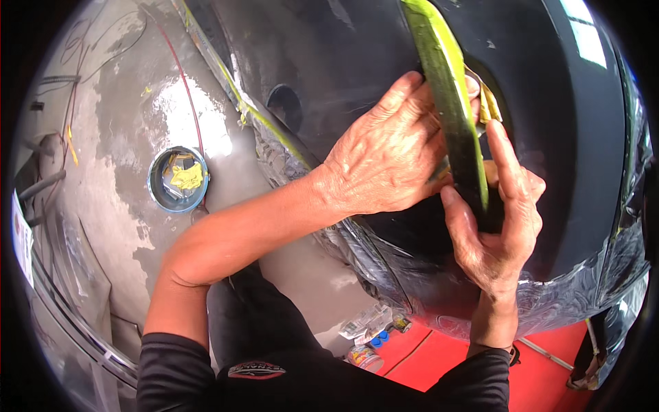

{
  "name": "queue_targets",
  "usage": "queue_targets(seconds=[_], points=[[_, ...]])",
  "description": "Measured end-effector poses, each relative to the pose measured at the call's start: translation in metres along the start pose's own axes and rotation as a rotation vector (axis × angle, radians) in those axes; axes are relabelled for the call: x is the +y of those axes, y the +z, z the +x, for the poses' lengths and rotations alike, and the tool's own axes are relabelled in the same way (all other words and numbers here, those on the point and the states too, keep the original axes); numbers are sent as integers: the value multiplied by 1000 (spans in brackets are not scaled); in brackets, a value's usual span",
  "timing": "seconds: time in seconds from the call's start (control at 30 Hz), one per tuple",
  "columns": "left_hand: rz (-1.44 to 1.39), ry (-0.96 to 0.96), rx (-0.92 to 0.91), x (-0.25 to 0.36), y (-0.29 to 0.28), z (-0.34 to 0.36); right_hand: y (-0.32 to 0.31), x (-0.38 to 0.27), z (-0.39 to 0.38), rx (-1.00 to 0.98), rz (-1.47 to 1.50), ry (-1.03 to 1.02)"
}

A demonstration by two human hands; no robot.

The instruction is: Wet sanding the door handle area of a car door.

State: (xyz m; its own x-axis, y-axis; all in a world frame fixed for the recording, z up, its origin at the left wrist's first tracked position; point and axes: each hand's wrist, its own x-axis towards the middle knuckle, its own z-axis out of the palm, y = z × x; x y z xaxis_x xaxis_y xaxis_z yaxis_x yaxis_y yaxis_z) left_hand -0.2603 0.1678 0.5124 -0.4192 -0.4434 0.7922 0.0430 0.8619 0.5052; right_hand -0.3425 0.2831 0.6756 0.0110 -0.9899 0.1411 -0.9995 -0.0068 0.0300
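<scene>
A long, glossy green piece (456, 103), yellow-green along its upper edge, stands over a dark car body panel (329, 75). I cannot tell what part it is, or whether it is fixed to the car. My left hand (391, 147) reaches behind it from the left, its fingers curled round, with a fingertip showing on the far side. A crumpled yellow strip (489, 106), like masking tape or paper, sticks out by that fingertip. My right hand (504, 213) closes on the near end, thumb at the left side and index finger stretched along the right.
Clear plastic sheeting (570, 302) wraps the car's lower edge. On the stained concrete floor at left stands a blue-rimmed bucket (178, 180) holding a yellow cloth (187, 176). A red hose (185, 82) runs past it. Below lie a tub (365, 358) and a red floor covering (425, 353).
</scene>
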Motion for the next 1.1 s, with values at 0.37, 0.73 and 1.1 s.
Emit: queue_targets(seconds=[0.37, 0.73, 1.1], points=[[219, 42, -69, -3, 5, 8, -8, 1, -1, -27, -12, -37], [23, 32, -61, -2, -3, 7, -6, 3, 0, -11, -3, -55], [-15, 41, -125, 6, -7, -10, -7, 7, -4, 3, -12, -66]])
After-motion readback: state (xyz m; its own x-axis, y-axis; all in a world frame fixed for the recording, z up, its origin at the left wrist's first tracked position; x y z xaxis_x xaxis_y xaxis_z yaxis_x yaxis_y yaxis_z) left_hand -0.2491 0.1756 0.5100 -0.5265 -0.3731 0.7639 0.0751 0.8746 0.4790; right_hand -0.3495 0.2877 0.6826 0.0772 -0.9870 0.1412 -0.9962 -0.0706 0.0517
